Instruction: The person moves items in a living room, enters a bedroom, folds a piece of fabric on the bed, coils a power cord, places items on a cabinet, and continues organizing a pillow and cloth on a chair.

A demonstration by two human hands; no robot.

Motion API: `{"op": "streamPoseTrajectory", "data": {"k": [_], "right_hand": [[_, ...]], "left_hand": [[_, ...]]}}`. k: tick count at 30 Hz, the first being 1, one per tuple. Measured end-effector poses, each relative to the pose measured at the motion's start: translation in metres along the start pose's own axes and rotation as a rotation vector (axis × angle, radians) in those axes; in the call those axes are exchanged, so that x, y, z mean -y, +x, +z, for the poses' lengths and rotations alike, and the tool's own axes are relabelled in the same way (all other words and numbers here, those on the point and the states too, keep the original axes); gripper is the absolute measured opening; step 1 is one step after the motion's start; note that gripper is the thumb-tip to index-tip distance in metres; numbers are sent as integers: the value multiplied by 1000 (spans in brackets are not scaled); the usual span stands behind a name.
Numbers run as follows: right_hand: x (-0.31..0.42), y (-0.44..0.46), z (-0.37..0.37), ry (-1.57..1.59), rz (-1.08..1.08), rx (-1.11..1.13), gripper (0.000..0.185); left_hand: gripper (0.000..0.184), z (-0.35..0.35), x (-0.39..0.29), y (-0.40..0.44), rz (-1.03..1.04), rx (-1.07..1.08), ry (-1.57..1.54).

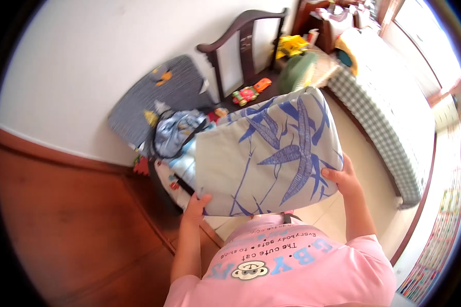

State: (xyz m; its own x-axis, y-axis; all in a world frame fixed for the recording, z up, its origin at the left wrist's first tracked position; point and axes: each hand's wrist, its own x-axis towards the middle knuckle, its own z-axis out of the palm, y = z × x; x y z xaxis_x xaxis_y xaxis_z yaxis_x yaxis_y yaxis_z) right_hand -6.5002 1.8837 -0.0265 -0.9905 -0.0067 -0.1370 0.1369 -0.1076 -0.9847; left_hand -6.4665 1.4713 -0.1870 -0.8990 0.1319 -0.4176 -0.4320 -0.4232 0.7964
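Observation:
A grey pillow [266, 153] with a blue leaf print is held out level in front of my pink shirt. My left hand [195, 207] grips its near left corner, the thumb on top and the other fingers hidden underneath. On the near right side, my right hand [344, 176] holds the edge in the same way, thumb over the print. Just beyond the pillow's left end lies a heap of blue clothes [179, 130], partly covered by it.
A dark wooden chair [246, 46] stands against the wall, with a colourful toy [251, 92] and a green rounded object [296, 70] on its seat. A grey padded panel [159, 94] leans at left. The bed with a checked cover [376, 115] runs along the right; brown wood [77, 220] fills the lower left.

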Motion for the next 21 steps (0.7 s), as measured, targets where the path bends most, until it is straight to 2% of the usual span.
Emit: {"op": "streamPoseTrajectory", "data": {"k": [2, 3, 5, 6, 8, 10, 12, 14, 16, 18, 20, 21], "right_hand": [[7, -24, -48, -60, -86, -118, 65], [6, -30, -78, -195, -66, -256, 60], [-6, -48, -129, -439, 18, -519, 47], [-18, -63, -139, -438, 10, -572, 47], [-39, -98, -133, -971, -277, -476, 38], [-35, -138, -154, -1068, -282, -403, 34], [-42, -177, -214, -1036, -232, -474, 30], [-42, -216, -278, -992, -160, -701, 29], [-37, -264, -319, -1050, -115, -722, 29], [-39, -307, -359, -1067, -214, -674, 29], [-39, -347, -390, -1077, -210, -672, 30], [-41, -364, -405, -1119, -225, -598, 30]], "left_hand": [[63, 36, 10, 16, -83, -53, 491], [54, 43, 21, 24, -149, -34, 467], [48, 68, 43, 29, -234, 25, 276], [46, 84, 55, 32, -291, 89, 203], [42, 114, 82, 39, -364, 212, 199], [43, 168, 112, 37, -574, 292, 228], [46, 222, 147, 34, -661, 386, 196], [55, 280, 185, 30, -756, 497, 210], [62, 341, 229, 16, -849, 557, 210], [69, 404, 272, 0, -936, 602, 222], [81, 456, 316, -18, -1095, 719, 64], [81, 477, 338, -25, -1115, 732, 87]]}}
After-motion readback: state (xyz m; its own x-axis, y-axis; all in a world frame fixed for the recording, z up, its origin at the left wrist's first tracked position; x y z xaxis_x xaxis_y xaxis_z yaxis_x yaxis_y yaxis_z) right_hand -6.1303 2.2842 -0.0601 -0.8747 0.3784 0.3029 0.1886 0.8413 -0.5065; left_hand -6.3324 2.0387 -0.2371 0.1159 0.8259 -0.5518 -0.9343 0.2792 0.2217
